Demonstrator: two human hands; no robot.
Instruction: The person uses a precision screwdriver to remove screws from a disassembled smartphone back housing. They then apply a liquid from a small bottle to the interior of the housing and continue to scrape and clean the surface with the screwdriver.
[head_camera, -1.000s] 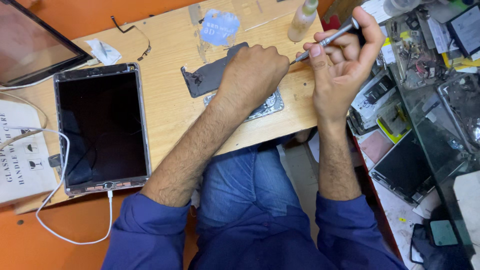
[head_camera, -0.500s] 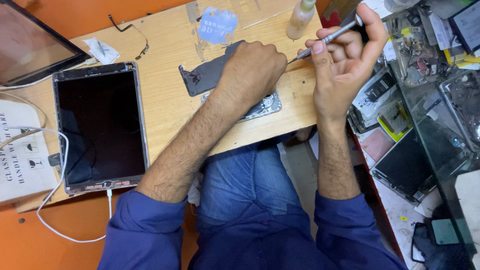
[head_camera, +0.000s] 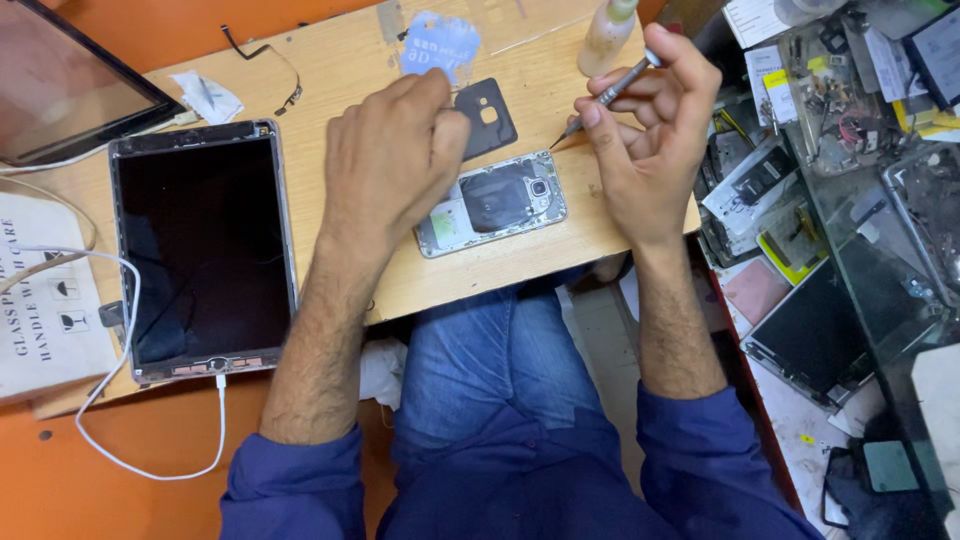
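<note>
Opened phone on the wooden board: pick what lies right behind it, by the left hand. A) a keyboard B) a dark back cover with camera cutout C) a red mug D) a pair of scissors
B: the dark back cover lies just beyond the opened phone, partly under the left hand.

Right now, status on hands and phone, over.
Left hand grips dark back cover. Right hand holds screwdriver, tip off the opened phone. Nothing blocking phone.

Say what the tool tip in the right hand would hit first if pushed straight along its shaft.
Probably the opened phone: the right hand aims the metal tool down-left at its upper right corner. Depth is unclear.
</note>
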